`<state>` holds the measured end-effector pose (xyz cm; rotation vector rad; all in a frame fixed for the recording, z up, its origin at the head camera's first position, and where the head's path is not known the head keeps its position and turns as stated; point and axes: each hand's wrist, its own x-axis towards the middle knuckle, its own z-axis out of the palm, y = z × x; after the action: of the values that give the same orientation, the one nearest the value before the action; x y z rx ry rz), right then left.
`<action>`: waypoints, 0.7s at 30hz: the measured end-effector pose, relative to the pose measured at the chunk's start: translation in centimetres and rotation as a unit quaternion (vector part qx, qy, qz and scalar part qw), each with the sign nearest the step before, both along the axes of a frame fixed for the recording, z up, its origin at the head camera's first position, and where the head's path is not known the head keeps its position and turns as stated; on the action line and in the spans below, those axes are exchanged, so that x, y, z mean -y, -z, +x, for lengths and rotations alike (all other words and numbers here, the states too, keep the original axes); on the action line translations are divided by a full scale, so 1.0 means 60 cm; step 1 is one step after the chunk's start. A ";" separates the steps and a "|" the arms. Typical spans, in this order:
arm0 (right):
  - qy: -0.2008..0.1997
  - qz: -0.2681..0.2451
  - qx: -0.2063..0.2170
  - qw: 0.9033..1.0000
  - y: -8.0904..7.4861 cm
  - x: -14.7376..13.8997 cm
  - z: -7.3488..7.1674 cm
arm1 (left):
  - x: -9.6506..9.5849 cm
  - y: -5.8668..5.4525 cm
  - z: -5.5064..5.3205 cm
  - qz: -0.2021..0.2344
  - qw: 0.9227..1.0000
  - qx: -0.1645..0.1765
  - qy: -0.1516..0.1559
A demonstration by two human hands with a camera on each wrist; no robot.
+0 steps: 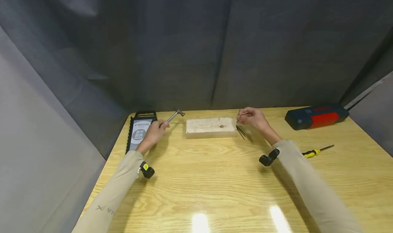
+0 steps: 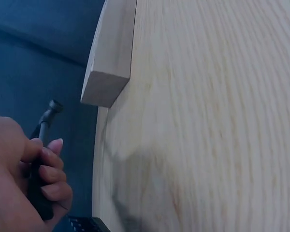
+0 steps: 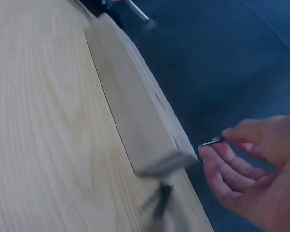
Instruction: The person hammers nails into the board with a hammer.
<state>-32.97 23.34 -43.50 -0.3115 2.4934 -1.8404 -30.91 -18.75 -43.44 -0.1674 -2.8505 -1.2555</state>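
My left hand [image 1: 155, 132] grips a small claw hammer [image 1: 173, 116] by its dark handle, fingers curled round it; the metal head [image 2: 51, 110] is raised toward the back in the left wrist view. A pale wooden block [image 1: 204, 134] lies in front of me, with a dark round spot on its top near the right end. My right hand [image 1: 253, 118] is beside the block's right end, pinching a thin dark nail [image 3: 211, 142] between thumb and fingertips. Several more dark nails [image 1: 241, 132] lie in a small bunch by that end, blurred in the right wrist view.
A black tool case with a grey label [image 1: 139, 133] lies at the left, beside my left hand. To the far right sits a black and red case [image 1: 317, 117]. A yellow and black screwdriver [image 1: 313, 153] rests near my right sleeve. Dark curtain hangs behind the table [image 1: 196, 185].
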 end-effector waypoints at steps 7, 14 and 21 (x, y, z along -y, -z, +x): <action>-0.026 -0.034 -0.031 0.999 -0.001 0.068 0.001 | -0.026 -0.010 0.001 -0.015 0.999 -0.037 0.032; -0.018 -0.026 -0.069 0.997 0.012 0.133 -0.006 | -0.041 -0.015 0.005 -0.017 0.998 -0.055 0.040; -0.030 -0.033 -0.073 0.996 0.017 0.182 -0.007 | -0.049 -0.017 0.008 -0.012 0.995 -0.085 0.042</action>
<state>-33.40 12.42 -44.50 -0.5358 2.4871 -1.9464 -30.43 -15.79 -42.42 -0.3796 -2.7395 -1.1583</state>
